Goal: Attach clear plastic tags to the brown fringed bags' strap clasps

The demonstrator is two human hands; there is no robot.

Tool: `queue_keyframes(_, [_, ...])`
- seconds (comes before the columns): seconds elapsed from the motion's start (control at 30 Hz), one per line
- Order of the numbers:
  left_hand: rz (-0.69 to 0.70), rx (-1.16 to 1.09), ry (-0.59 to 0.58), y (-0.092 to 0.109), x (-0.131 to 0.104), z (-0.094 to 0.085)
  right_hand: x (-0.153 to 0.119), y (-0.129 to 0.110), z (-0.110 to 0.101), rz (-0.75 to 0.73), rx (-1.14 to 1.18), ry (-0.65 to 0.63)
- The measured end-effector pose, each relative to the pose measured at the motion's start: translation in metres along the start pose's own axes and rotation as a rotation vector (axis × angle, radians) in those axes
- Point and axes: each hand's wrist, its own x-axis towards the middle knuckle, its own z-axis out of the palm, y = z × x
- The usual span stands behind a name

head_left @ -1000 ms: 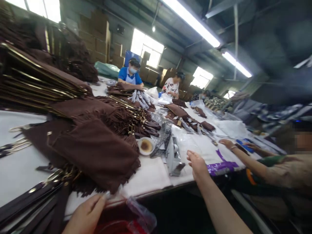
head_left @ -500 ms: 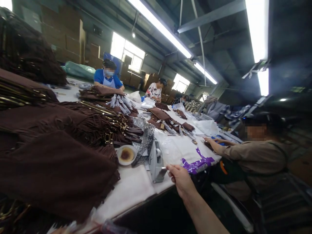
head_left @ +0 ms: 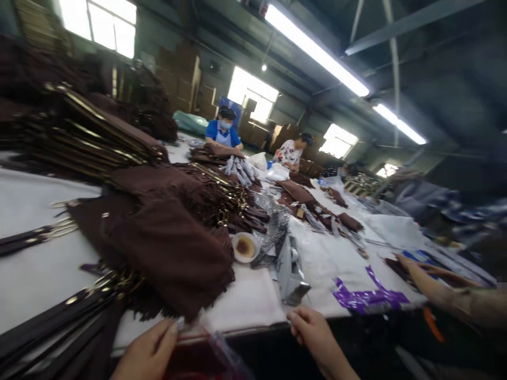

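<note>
My left hand is closed in a pinch at the table's front edge, beside the dark brown fringed fabric. A small whitish bit shows at its fingertips, too blurred to name. My right hand is also pinched closed, just in front of a grey tape dispenser on the table. Whatever its fingers hold, if anything, is too small to make out. A white bowl with something yellow and brown in it stands left of the dispenser. Clear plastic hangs at the edge between my hands.
Brown straps with gold buckles lie at the left, below stacked brown pieces with gold edging. Purple plastic lies at the right edge, near a co-worker's arm. Other people work across the white table.
The view has swung left, so things sit further right. My right hand has come away from the dispenser, toward me. My left hand has risen into view at the table edge.
</note>
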Motion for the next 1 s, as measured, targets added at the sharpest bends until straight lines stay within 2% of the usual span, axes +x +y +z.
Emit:
queue_keyframes(0.07, [0.014,0.045,-0.013,0.014,-0.008,-0.003,-0.013,-0.013,0.026,-0.092,-0.005,-0.237])
queue_keyframes(0.17, [0.080,0.137,0.016,0.023,-0.016,-0.006,-0.031,-0.041,0.080,-0.144,0.076,-0.526])
queue_keyframes(0.23, [0.135,0.203,0.029,0.024,-0.022,-0.008,-0.038,-0.058,0.118,-0.153,0.141,-0.654])
queue_keyframes(0.3, [0.175,0.254,0.028,0.024,-0.026,-0.009,-0.040,-0.070,0.149,-0.177,0.170,-0.713])
queue_keyframes(0.4, [0.202,0.273,0.017,0.022,-0.029,-0.011,-0.035,-0.078,0.180,-0.199,0.134,-0.666])
queue_keyframes(0.5, [0.209,0.293,0.024,0.016,-0.030,-0.010,-0.029,-0.077,0.195,-0.142,0.049,-0.568])
queue_keyframes(0.63, [0.208,0.368,0.027,0.008,-0.029,-0.008,-0.027,-0.075,0.201,-0.064,-0.097,-0.487])
queue_keyframes(0.83, [0.239,0.454,0.021,0.003,-0.026,-0.005,-0.024,-0.069,0.207,-0.050,-0.201,-0.432])
queue_keyframes(0.93, [0.275,0.489,0.055,-0.002,-0.027,-0.001,-0.022,-0.064,0.211,-0.076,-0.274,-0.379])
queue_keyframes(1.0, [0.310,0.525,0.122,-0.007,-0.028,0.001,-0.022,-0.062,0.214,-0.120,-0.311,-0.344])
